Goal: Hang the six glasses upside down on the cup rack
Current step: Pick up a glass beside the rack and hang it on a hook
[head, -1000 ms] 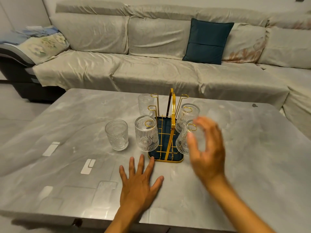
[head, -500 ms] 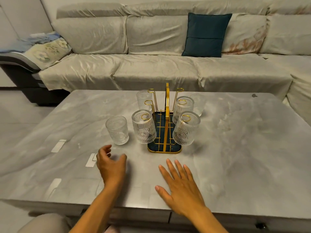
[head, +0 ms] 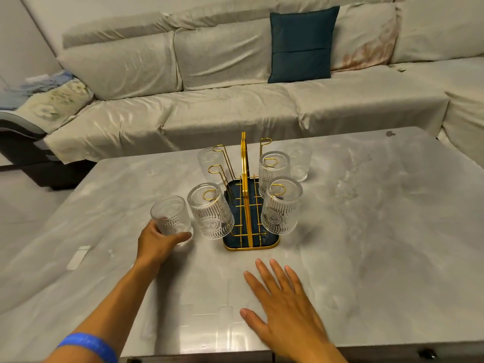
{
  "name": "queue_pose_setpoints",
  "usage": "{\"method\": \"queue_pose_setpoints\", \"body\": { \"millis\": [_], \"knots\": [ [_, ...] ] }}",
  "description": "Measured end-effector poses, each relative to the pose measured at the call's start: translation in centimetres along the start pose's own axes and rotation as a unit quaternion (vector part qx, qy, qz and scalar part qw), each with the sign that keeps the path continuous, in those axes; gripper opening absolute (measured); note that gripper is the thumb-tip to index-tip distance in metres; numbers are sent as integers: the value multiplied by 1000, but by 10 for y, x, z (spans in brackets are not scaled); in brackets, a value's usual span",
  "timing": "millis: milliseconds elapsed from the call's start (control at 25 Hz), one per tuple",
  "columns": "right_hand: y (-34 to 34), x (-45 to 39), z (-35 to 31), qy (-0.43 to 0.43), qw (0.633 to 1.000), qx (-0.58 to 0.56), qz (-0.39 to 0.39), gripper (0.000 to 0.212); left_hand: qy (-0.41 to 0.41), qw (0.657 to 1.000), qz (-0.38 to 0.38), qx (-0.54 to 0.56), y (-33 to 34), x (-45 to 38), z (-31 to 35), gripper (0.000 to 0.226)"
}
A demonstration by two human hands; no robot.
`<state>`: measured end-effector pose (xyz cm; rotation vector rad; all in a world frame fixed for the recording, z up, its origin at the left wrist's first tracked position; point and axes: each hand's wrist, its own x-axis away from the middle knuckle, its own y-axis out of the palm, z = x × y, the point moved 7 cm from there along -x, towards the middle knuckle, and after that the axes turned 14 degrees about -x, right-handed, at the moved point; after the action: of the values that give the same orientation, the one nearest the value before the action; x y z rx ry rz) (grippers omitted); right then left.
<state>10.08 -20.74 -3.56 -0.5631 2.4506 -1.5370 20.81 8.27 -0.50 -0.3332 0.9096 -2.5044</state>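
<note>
**Left hand on the loose ribbed glass beside the gold cup rack**

The gold wire cup rack [head: 245, 205] with its dark blue tray stands near the middle of the grey marble table [head: 379, 231], and everything else sits around it. Three ribbed glasses hang upside down on its hooks: the near-left hung glass [head: 210, 212], the near-right hung glass [head: 280, 206] and the middle-right hung glass [head: 273, 170]. On the rack's left side the middle and far hooks are bare; so is the far-right hook.

The left hand [head: 157, 243] is wrapped around the lower part of an upright ribbed glass [head: 171, 216] just left of the rack, thumb across the near side of its base. That glass stands just beside the near-left hung glass; whether they touch cannot be told. A blue wristband [head: 89, 345] circles the left forearm.

The right hand [head: 285, 307] lies flat and spread on the table in front of the rack, holding nothing, close to the table's near edge.

Two more glasses stand on the table behind the rack: the far-left glass [head: 208, 161] behind the bare hooks, and the far-right glass [head: 300, 161] past the middle-right hung glass.

To the right of the rack the tabletop is open out to its edge. Left of the held glass the surface is also open. Beyond the rack, a covered sofa [head: 235, 108] with a teal cushion [head: 301, 44] runs along the table's far edge.
</note>
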Motion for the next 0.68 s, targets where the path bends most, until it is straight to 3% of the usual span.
{"method": "queue_pose_setpoints", "body": {
  "millis": [160, 280, 400, 560, 680],
  "knots": [
    [6, -2, -2, -15, 1000, -17, -7, 73, 85, 994, 57, -24, -51, 2, 40, 52],
    [8, -2, 1, -12, 1000, -8, -11, 74, 150, 985, 69, -60, -99, -6, 94, 78],
    [7, -3, 0, -4, 1000, -17, -15, 75, 198, 975, 72, -75, -125, -6, 153, 83],
    [-5, -3, -6, 2, 1000, 20, 7, 72, 219, 967, 50, -120, -107, -8, 210, 69],
    [-7, 0, -9, 30, 999, 9, -25, 66, 238, 959, 5, -152, -74, -10, 222, 69]
  ]
}}
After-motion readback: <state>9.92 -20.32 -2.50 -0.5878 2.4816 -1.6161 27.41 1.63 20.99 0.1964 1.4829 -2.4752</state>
